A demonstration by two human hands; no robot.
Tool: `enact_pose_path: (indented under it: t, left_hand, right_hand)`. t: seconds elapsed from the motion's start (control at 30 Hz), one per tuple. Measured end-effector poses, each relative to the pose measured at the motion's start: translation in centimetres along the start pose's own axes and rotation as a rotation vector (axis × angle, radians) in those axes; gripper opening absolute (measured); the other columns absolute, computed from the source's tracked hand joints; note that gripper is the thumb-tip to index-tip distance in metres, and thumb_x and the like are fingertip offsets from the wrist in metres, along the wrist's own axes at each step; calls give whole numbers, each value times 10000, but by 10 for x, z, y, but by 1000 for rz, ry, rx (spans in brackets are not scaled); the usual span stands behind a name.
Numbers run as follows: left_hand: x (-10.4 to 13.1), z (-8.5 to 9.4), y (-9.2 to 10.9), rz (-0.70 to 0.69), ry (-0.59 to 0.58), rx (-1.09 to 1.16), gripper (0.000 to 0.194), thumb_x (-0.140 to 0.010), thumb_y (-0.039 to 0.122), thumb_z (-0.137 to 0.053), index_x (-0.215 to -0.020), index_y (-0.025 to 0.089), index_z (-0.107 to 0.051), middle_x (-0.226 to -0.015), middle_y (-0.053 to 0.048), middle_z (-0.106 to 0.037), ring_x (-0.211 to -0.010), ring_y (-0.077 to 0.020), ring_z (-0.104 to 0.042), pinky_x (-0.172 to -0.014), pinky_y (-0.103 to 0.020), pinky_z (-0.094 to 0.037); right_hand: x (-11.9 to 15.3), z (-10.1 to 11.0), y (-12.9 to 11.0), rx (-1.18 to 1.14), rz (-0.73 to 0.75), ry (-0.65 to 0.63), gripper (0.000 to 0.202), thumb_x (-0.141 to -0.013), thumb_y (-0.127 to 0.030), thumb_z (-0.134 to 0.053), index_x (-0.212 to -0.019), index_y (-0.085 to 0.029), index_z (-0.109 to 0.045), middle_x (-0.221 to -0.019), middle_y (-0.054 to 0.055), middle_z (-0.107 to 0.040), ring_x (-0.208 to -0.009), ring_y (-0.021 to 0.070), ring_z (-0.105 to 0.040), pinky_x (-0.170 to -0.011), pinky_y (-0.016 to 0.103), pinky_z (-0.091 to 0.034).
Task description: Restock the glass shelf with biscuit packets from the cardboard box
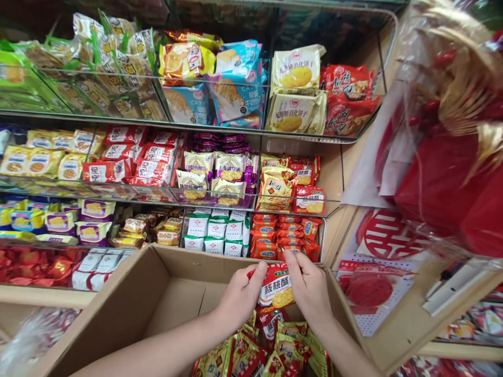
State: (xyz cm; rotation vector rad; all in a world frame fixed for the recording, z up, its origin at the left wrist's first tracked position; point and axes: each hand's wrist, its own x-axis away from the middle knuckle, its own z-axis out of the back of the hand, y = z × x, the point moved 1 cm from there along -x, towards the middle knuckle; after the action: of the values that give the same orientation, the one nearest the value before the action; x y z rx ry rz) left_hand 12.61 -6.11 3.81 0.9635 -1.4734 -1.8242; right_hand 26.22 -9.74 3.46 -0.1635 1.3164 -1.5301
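Between my two hands is a red and white cookie packet [275, 289] with a picture of biscuits on its front. My left hand [244, 293] pinches its left edge with the thumb on top. On the opposite edge, my right hand [309, 285] grips it with thumb and fingers. The packet is held above an open cardboard box [184, 267]. Gold and red snack packets [288, 352] lie loose in the box's right part, below my hands. Similar red and gold packets [277, 191] stand in a shelf compartment beyond the box.
Clear-fronted shelves [220, 125] hold several kinds of wrapped snacks in compartments. Orange-red packets [264, 235] sit right behind the box's far edge. At right, red decorations in plastic wrap [436, 178] hang close by. A plastic bag [35, 335] is at lower left.
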Motion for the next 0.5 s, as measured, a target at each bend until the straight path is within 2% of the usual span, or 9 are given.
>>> enact_pose_path:
  t: [0.17,0.3,0.37,0.4,0.47,0.5]
  left_hand:
    - [-5,1,-4,-60,135,-136,445,-834,533,-297,-620,174,-448,-587,11,-491,-579,-132,-471,-547,-236,-381]
    - [-5,0,0,19,145,-180,444,-821,561,-283,-650,188,-452,-521,27,-469,-452,-125,-443,-401,-220,-321]
    - [-5,0,5,-30,135,-224,442,-831,540,-280,-653,185,-473,-544,14,-497,-483,-131,-460,-428,-222,-337]
    - [-6,1,7,-82,134,-256,439,-839,522,-282,-648,181,-483,-566,6,-516,-516,-133,-469,-464,-224,-353]
    - [-5,3,13,-168,115,-318,436,-852,493,-283,-644,176,-500,-602,-6,-543,-561,-133,-479,-521,-224,-367]
    - [-5,5,16,-189,91,-343,429,-856,483,-288,-664,175,-516,-618,-10,-557,-574,-133,-487,-536,-224,-370]
  right_hand:
    - [0,-3,-4,71,112,122,398,-840,-453,-379,-543,-192,-338,-473,-61,-307,-449,80,-298,-474,221,-245]
    - [3,0,-3,-32,27,99,394,-838,-469,-366,-557,-194,-386,-476,-47,-369,-457,92,-361,-470,215,-292]
    - [4,4,-4,-107,-15,6,351,-825,-484,-376,-657,-190,-467,-549,-25,-474,-517,110,-452,-502,211,-350]
    - [6,7,-6,-143,-23,-68,318,-808,-486,-407,-772,-187,-510,-643,-4,-545,-590,127,-511,-545,213,-387]
    - [7,15,-11,-186,-27,-280,355,-763,-458,-496,-1011,-203,-499,-874,33,-613,-774,162,-575,-662,233,-437]
    - [7,21,-14,-186,-29,-386,389,-741,-431,-537,-1062,-219,-485,-943,37,-616,-835,173,-580,-708,247,-445]
